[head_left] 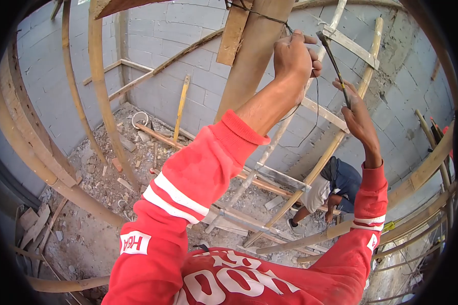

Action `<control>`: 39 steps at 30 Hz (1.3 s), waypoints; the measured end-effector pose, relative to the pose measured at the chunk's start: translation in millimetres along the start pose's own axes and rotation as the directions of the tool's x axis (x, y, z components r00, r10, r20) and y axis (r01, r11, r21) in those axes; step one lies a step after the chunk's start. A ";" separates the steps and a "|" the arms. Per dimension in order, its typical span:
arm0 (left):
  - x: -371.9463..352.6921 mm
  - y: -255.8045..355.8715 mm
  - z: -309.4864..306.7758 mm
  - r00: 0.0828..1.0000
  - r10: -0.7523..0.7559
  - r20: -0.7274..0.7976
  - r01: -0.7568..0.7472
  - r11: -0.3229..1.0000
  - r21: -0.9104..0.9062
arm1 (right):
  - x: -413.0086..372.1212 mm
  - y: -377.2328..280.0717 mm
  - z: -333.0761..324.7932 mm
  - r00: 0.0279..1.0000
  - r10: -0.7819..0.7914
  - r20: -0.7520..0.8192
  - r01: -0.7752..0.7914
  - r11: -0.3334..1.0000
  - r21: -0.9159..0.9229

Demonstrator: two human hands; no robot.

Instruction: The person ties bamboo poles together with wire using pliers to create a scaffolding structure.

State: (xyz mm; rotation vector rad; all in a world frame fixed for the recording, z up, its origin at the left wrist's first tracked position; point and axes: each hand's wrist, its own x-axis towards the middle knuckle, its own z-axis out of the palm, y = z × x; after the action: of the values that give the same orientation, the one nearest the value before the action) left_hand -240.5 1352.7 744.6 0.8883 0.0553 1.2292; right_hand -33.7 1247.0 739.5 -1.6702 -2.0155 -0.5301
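My left hand (294,60) is raised beside a thick bamboo pole (249,71), its fingers closed on a thin dark wire (318,96). One stretch of the wire wraps around the pole and a short wooden board (234,35) lying against it. The loose part hangs in a loop below my hand. My right hand (359,114) holds a pair of long-handled pincers (333,58) with yellow marks on the handle. Their dark head points up, just right of my left fingers and apart from them.
A bamboo ladder (336,137) leans behind my hands against the grey block wall (188,56). Below, a bending person (341,178) is near its foot. Bamboo poles (101,86) stand at left. Rubble (96,162) and a white bucket (140,119) are on the ground.
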 end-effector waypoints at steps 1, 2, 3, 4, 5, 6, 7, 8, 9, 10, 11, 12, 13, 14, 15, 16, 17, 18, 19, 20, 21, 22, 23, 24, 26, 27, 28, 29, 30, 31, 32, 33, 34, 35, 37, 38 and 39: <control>1.5 -3.6 -1.6 1.000 -0.004 -0.001 0.004 1.000 -0.001 | 4.9 -18.0 -16.8 0.990 0.045 0.131 -0.054 0.996 0.064; 4.2 -10.2 -6.2 0.998 -0.009 0.068 0.017 0.992 -0.126 | 9.2 -23.9 -27.1 0.990 0.050 0.134 -0.059 0.996 0.065; 5.7 -16.6 -11.5 0.991 -0.005 0.135 0.039 0.968 -0.249 | 15.2 -27.0 -34.5 0.982 0.015 0.191 -0.023 0.999 0.042; 5.8 -20.3 -16.3 0.991 -0.008 0.133 0.042 0.968 -0.248 | 20.8 -31.1 -40.4 0.969 -0.021 0.246 0.016 1.000 0.021; 5.6 -22.7 -21.5 0.982 -0.023 0.189 0.078 0.955 -0.287 | 25.1 -38.2 -44.7 0.971 -0.016 0.238 0.018 1.000 -0.003; 4.8 -25.1 -27.4 0.970 -0.034 0.243 0.114 0.939 -0.325 | 28.8 -41.4 -50.0 0.970 -0.017 0.243 0.018 1.000 -0.004; 4.1 -27.0 -34.0 0.961 -0.012 0.277 0.102 0.945 -0.311 | 32.9 -44.5 -54.3 0.961 -0.012 0.277 0.015 1.000 -0.009; 5.1 -27.8 -39.8 0.962 -0.011 0.273 0.100 0.944 -0.314 | 36.7 -46.2 -55.7 0.951 -0.008 0.310 0.013 1.000 -0.015; 7.3 -27.3 -45.5 0.963 -0.016 0.271 0.076 0.974 -0.213 | 38.2 -39.7 -55.4 0.947 -0.050 0.317 0.054 0.999 -0.003; 6.9 -23.8 -47.7 0.963 -0.019 0.268 0.050 0.993 -0.110 | 39.6 -41.4 -54.4 0.946 -0.055 0.320 0.060 0.998 -0.004; 6.1 -21.4 -48.4 0.965 -0.015 0.263 0.046 0.992 -0.114 | 39.9 -43.6 -53.5 0.947 -0.033 0.319 0.048 0.998 -0.038; 5.1 -19.5 -48.4 0.969 -0.023 0.246 0.035 0.998 -0.043 | 39.2 -46.1 -52.7 0.948 -0.011 0.319 0.035 0.997 -0.072; 4.6 -17.4 -47.3 0.973 -0.031 0.228 0.025 0.999 0.028 | 37.6 -48.7 -52.4 0.946 -0.015 0.324 0.041 0.997 -0.073; 3.8 -15.8 -45.0 0.974 -0.027 0.224 0.023 0.999 0.023 | 35.1 -52.6 -52.3 0.951 -0.009 0.310 0.037 0.996 -0.082; 2.4 -15.5 -40.8 0.982 -0.026 0.186 0.018 0.999 0.047 | 34.2 -54.9 -52.4 0.955 -0.003 0.298 0.032 0.995 -0.092; 1.4 -15.8 -36.9 0.988 -0.025 0.149 0.015 0.997 0.071 | 35.1 -54.1 -52.7 0.953 -0.004 0.303 0.034 0.995 -0.094; 0.1 -16.6 -33.1 0.989 -0.026 0.147 0.017 0.998 0.066 | 35.1 -51.6 -52.9 0.948 -0.028 0.317 0.056 0.995 -0.082; -0.7 -17.3 -28.9 0.991 -0.016 0.137 0.006 0.997 0.073 | 35.7 -49.2 -53.0 0.943 -0.051 0.329 0.078 0.994 -0.070; -0.4 -18.2 -26.8 0.992 -0.004 0.127 -0.006 0.997 0.080 | 36.7 -46.3 -51.1 0.942 -0.051 0.332 0.079 0.994 -0.074; 0.3 -18.5 -26.1 0.992 -0.004 0.127 -0.006 0.997 0.075 | 37.7 -42.5 -47.8 0.954 -0.084 0.286 0.127 0.983 -0.133; 1.0 -18.9 -25.7 0.992 0.009 0.124 -0.022 0.994 0.109 | 38.6 -39.8 -46.4 0.963 -0.120 0.241 0.169 0.967 -0.193; 1.7 -19.9 -25.8 0.993 0.021 0.120 -0.038 0.989 0.144 | 40.9 -38.1 -47.6 0.962 -0.119 0.244 0.168 0.966 -0.194; 2.1 -20.6 -26.6 0.993 0.021 0.119 -0.038 0.989 0.142 | 43.8 -36.7 -49.0 0.966 -0.071 0.249 0.125 0.969 -0.211; 2.2 -20.9 -27.9 0.991 0.022 0.132 -0.038 0.992 0.119 | 45.9 -36.2 -49.5 0.967 -0.023 0.253 0.083 0.970 -0.227; 0.5 -19.1 -28.1 0.989 0.025 0.143 -0.039 0.995 0.096 | 43.6 -35.0 -43.6 0.969 -0.004 0.249 0.048 0.984 -0.172; -0.5 -18.7 -26.2 0.991 0.025 0.131 -0.037 0.995 0.091 | 41.1 -34.5 -39.6 0.970 0.017 0.243 0.012 0.993 -0.118; -1.4 -17.9 -24.8 0.992 0.027 0.120 -0.037 0.996 0.084 | 38.1 -36.6 -33.8 0.969 0.016 0.245 0.014 0.993 -0.120; -1.0 -18.9 -24.6 0.993 0.028 0.118 -0.038 0.996 0.079 | 34.0 -41.6 -25.5 0.980 -0.019 0.200 0.037 0.995 -0.088; -0.9 -20.1 -24.8 0.993 0.046 0.109 -0.056 0.995 0.085 | 30.1 -47.5 -17.4 0.987 -0.052 0.153 0.061 0.996 -0.059; -1.0 -20.5 -24.0 0.993 0.064 0.101 -0.073 0.993 0.091 | 27.4 -52.5 -11.5 0.991 -0.002 0.132 0.006 0.999 -0.033; -0.8 -20.7 -23.7 0.993 0.066 0.101 -0.075 0.993 0.086 | 28.4 -48.6 -8.1 0.991 -0.003 0.133 0.008 0.999 -0.038; -1.0 -21.0 -24.1 0.992 0.088 0.094 -0.099 0.988 0.117 | 29.7 -44.0 -3.8 0.991 -0.008 0.131 0.011 1.000 -0.022; -0.6 -21.4 -23.8 0.990 0.108 0.087 -0.120 0.981 0.151 | 30.4 -40.6 -2.0 0.992 -0.012 0.129 0.013 1.000 -0.004; -0.2 -21.6 -24.2 0.991 0.107 0.087 -0.119 0.981 0.152 | 31.4 -44.8 -2.0 0.993 0.017 0.120 -0.016 1.000 -0.013; 1.5 -22.8 -25.6 0.988 0.127 0.086 -0.141 0.971 0.193 | 29.9 -37.2 3.2 0.991 0.056 0.125 -0.065 0.995 0.071; 2.9 -24.1 -26.3 0.988 0.126 0.084 -0.140 0.971 0.194 | 28.6 -33.4 6.3 0.987 0.094 0.133 -0.115 0.981 0.154; 4.1 -25.5 -27.2 0.980 0.183 0.084 -0.198 0.946 0.258 | 26.5 -33.6 9.9 0.986 0.095 0.136 -0.116 0.981 0.156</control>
State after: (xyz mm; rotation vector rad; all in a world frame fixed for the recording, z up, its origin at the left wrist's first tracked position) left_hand -232.0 1369.8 712.4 1.1844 0.0900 1.3964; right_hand -71.8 1267.6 746.8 -1.7368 -1.9860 -0.2194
